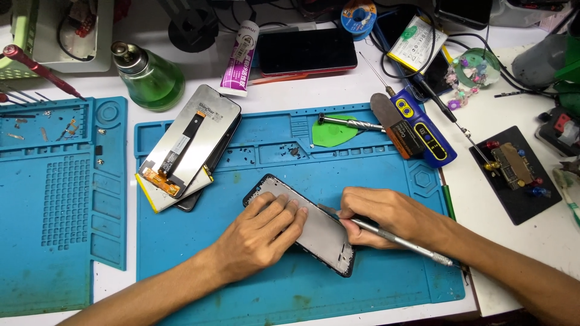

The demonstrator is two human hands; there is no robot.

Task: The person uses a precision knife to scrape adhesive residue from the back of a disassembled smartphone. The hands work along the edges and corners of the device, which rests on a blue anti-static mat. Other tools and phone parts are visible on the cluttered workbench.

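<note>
Blue silicone is covering most of the desk [338, 90]: a smaller work mat [60, 199] is lying at the far left, with a red-handled tool [36, 67] above it. Next to that, a green glass bottle [151, 75] is standing upright on the white surface, and a purple-and-white tube [240, 57] is lying just beyond. On the upper left corner of the large blue mat [241, 284], a display panel with an orange ribbon cable [187, 142] is resting face down on a stack of other parts.

Moving toward the middle, the left hand [266, 232] is lying flat with fingers spread, pressing down on a black phone frame [320, 232] that is sitting tilted in the centre of the large mat. The right hand [386, 217] is closing around a slim metal blade tool [393, 239], holding it like a pen, with the tip touching the frame's upper long edge.

Behind them a green pick [332, 131] and a steel screwdriver [353, 124] are lying on the mat. Farther right, a blue soldering handle [426, 130] is resting across the mat's edge, and a black holder with a small circuit board [516, 169] is sitting on the white desk.
</note>
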